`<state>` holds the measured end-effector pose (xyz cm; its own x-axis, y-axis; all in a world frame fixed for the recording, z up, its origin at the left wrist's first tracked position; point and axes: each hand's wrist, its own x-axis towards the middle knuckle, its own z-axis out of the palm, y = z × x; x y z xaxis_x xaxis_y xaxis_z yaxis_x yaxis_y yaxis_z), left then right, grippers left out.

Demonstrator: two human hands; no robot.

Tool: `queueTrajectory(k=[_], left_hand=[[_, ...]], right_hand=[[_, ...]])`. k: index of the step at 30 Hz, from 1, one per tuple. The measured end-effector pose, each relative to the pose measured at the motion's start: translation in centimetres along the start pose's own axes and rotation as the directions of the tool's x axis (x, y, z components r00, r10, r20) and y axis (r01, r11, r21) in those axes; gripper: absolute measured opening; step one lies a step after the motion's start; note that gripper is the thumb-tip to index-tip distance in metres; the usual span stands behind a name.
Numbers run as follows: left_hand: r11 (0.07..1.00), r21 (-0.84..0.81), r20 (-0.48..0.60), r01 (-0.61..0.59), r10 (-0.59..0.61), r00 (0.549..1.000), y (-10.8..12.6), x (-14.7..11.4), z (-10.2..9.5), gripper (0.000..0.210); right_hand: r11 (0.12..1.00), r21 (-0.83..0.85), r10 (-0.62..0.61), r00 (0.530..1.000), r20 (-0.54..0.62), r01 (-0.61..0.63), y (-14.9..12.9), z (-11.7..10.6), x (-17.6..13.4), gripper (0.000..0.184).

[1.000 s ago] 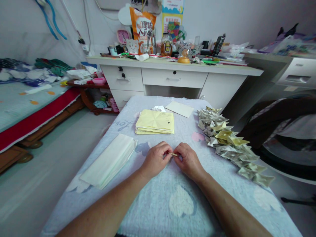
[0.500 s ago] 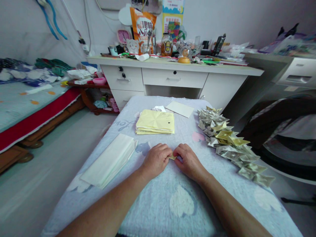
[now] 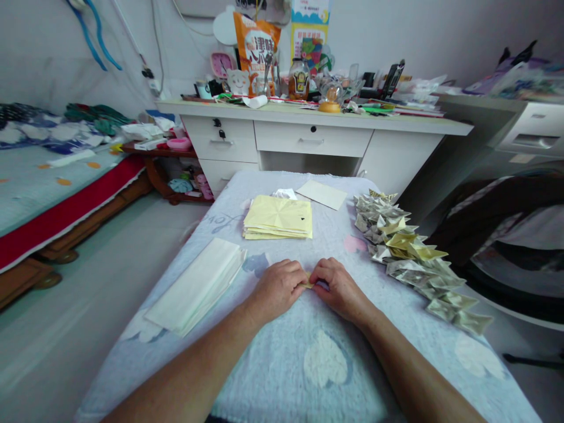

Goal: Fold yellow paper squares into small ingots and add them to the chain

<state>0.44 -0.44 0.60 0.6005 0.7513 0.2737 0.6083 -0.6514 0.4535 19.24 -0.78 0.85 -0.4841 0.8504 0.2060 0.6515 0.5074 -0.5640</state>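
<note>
Nearer the person than the yellow paper stack [image 3: 277, 218], over the cloth-covered bench [image 3: 264, 364], the left hand [image 3: 279, 288] and right hand [image 3: 339, 288] are pinching a small yellowish paper piece [image 3: 308, 285] between them. The piece is showing less of its face than half a second ago, as both hands are closing over it; a crease is probably being pressed, though the covered part is hiding its shape.

Right of the stack, folded paper pieces [image 3: 414, 264] are sitting in overlapping rows; left of it and nearer, a pale paper bundle [image 3: 196, 286] is lying flat. Well beyond the stack, on the white bench [image 3: 396, 121], a glass jar [image 3: 299, 82] is holding something amber, and an orange bag [image 3: 257, 53] is standing upright, concealing its contents. Far right of the stack, dark cloth [image 3: 484, 211] is hanging before a washing machine [image 3: 529, 132].
</note>
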Motion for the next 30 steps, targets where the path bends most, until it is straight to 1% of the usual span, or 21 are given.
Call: queueTrajectory(k=[5, 10, 14, 18, 24, 30], left_hand=[[0.999, -0.024, -0.018, 0.026, -0.027, 0.999, 0.28, -0.08, 0.28, 0.011], [0.99, -0.058, -0.036, 0.126, -0.129, 0.991, 0.63, 0.13, 0.15, 0.009], [0.978, -0.078, -0.05, 0.196, -0.2, 0.978, 0.6, 0.26, 0.05, 0.009], [0.965, -0.085, -0.049, 0.249, -0.254, 0.966, 0.54, 0.39, -0.02, 0.011], [0.942, -0.08, -0.036, 0.327, -0.33, 0.943, 0.63, 0.68, 0.05, 0.012], [0.93, -0.058, -0.025, 0.362, -0.364, 0.931, 0.44, 0.68, 0.15, 0.012]], right_hand=[[1.0, 0.0, -0.003, 1.0, 0.003, 0.003, 0.07, -0.01, -0.05, 0.012], [0.998, -0.05, 0.037, 0.999, 0.011, -0.037, -0.11, 0.02, 0.02, 0.008], [0.991, -0.084, 0.109, 0.994, 0.012, -0.107, -0.46, -0.06, 0.15, 0.008], [0.983, -0.075, 0.168, 0.986, 0.006, -0.167, -0.58, -0.16, 0.18, 0.009], [0.979, -0.073, 0.191, 0.982, -0.002, -0.191, -0.49, 0.02, 0.25, 0.01], [0.973, -0.094, 0.208, 0.978, -0.013, -0.209, -0.53, 0.26, 0.34, 0.01]])
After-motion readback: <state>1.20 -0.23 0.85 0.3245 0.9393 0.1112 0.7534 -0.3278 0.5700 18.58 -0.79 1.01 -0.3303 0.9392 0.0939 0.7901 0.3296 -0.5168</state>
